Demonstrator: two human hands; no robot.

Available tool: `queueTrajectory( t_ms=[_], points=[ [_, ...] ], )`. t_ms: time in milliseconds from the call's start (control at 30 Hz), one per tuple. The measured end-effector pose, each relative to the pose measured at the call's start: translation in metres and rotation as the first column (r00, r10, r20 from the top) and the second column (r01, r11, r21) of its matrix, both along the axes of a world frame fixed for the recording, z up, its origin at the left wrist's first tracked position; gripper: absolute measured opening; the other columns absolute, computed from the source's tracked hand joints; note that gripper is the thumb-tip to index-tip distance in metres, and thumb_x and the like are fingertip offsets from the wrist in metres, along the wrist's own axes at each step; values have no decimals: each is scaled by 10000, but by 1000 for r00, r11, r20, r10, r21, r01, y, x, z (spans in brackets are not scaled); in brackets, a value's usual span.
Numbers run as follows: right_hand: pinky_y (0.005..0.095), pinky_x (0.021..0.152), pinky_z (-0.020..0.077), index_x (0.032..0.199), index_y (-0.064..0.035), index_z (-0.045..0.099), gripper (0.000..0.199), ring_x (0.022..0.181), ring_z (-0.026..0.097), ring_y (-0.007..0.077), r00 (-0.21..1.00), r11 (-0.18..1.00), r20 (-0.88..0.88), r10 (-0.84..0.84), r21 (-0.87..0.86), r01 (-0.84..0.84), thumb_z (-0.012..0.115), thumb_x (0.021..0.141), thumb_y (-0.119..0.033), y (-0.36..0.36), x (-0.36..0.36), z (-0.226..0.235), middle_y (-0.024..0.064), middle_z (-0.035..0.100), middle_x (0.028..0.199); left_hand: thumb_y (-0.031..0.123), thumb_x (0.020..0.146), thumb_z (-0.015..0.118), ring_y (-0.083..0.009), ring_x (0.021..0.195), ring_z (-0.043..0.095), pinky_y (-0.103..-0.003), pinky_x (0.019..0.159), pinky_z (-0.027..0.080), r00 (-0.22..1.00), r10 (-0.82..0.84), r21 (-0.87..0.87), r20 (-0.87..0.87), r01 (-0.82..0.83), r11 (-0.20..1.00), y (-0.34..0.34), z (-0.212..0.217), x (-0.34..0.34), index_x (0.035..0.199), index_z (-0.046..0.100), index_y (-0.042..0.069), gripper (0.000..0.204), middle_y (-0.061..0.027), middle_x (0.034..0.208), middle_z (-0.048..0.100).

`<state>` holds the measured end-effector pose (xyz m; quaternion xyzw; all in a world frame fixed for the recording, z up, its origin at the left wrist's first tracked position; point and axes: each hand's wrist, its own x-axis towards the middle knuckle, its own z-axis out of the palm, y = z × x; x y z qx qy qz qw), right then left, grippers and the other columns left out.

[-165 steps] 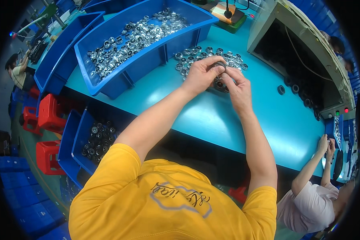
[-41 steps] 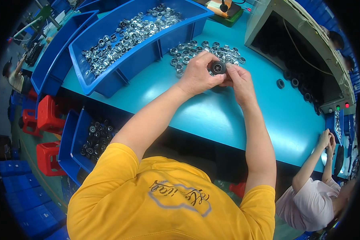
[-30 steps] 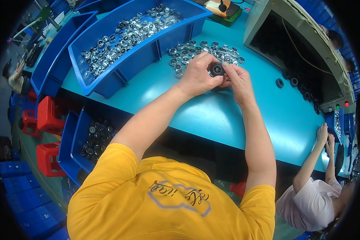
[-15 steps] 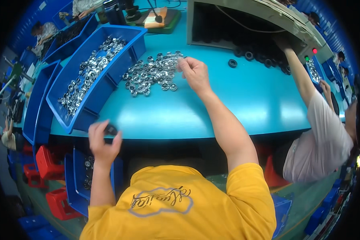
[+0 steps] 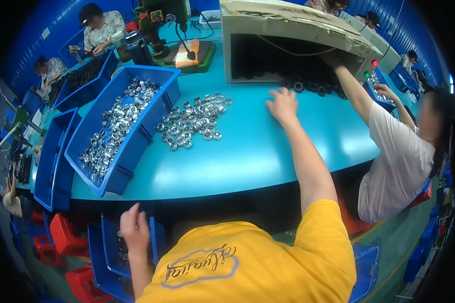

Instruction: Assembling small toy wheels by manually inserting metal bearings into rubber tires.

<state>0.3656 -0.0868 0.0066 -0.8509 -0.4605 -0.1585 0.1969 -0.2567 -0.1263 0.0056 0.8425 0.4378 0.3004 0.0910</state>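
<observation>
My right hand (image 5: 283,104) reaches over the turquoise table with its fingers spread and nothing visibly held. Its fingertips are close to a black ring (image 5: 298,87), one of several at the opening of a beige metal box (image 5: 301,20). Below the table's front edge, my left hand (image 5: 135,228) hovers beside a blue bin (image 5: 98,247) holding a few small parts. Thumb and fingers are apart there, with no part seen between them. Shiny silver round parts (image 5: 194,121) lie heaped on the table between both hands and the box.
A large blue bin (image 5: 169,83) of silver parts stands at the left. A co-worker's arm (image 5: 356,91) reaches into the box from the right. A green machine base (image 5: 205,63) stands at the back; red stools (image 5: 68,235) are at lower left.
My right hand has moved from the silver parts rightward to the black rings, fingers spreading. My left hand has dropped lower, and the black ring it held is gone from its fingers.
</observation>
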Motion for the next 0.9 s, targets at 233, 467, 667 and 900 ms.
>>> queueTrajectory(
  t_ms=[233,467,667,900],
  points=[
    [423,895,498,1121,-169,707,320,1070,567,319,984,985,100,150,69,-157,751,806,-133,11,28,-12,80,611,1177,52,775,657,-293,814,591,-414,723,480,489,-872,52,-7,871,488,41,24,256,1188,630,67,414,-92,846,565],
    [424,918,498,1143,-78,672,308,1118,577,310,922,902,171,349,207,-380,668,836,-100,124,26,13,114,613,1206,34,771,687,-266,719,585,-373,655,482,134,-985,96,109,985,145,46,0,360,1190,637,91,426,-61,779,537],
    [508,974,473,1221,-25,614,350,1180,568,393,955,993,270,121,-14,-121,551,886,-108,268,90,-16,200,609,1261,79,858,729,-305,659,624,-405,592,507,267,-817,-38,512,957,289,65,4,366,1051,698,43,199,-108,728,600],
    [511,994,458,1246,-14,596,373,1193,561,401,989,989,139,-41,145,20,546,894,-128,361,149,-2,231,603,1265,83,871,701,-354,878,663,-400,745,550,315,-633,-294,707,945,141,83,-9,366,1142,664,16,281,-164,984,665]
  ],
)
